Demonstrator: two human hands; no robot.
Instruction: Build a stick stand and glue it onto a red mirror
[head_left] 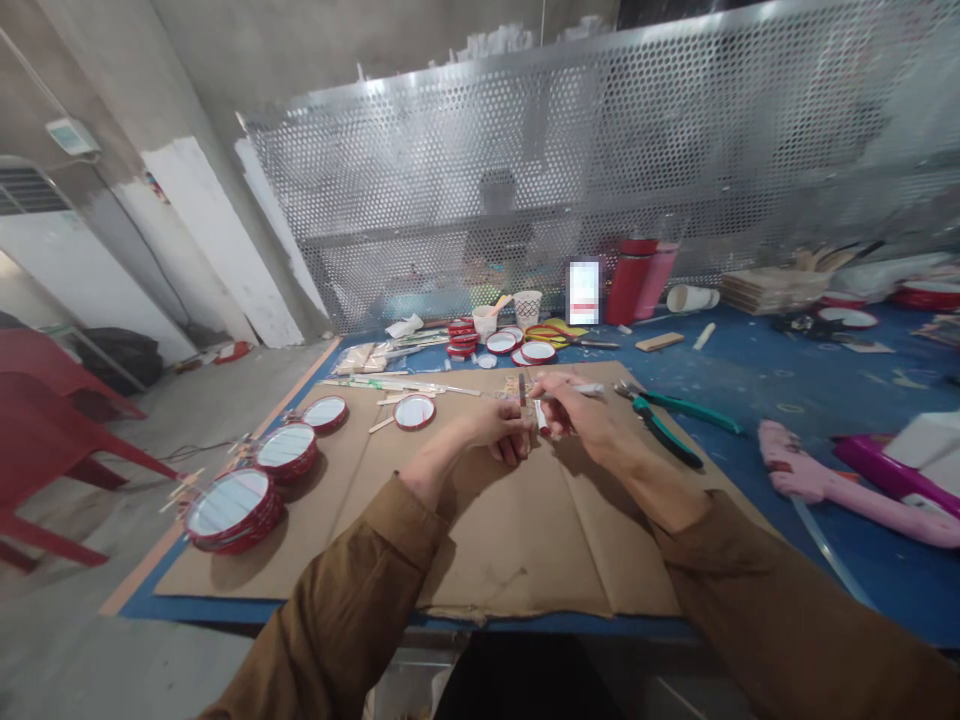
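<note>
Perforated metal sheeting backs a blue worktable covered by a flat brown cardboard sheet. Over the cardboard's far middle, the left hand is closed around a small wooden stick piece, held upright. Just beside it, the right hand grips what looks like a white marker pen. Round red-rimmed mirrors lie at the left; green-handled pliers lie to the right.
</note>
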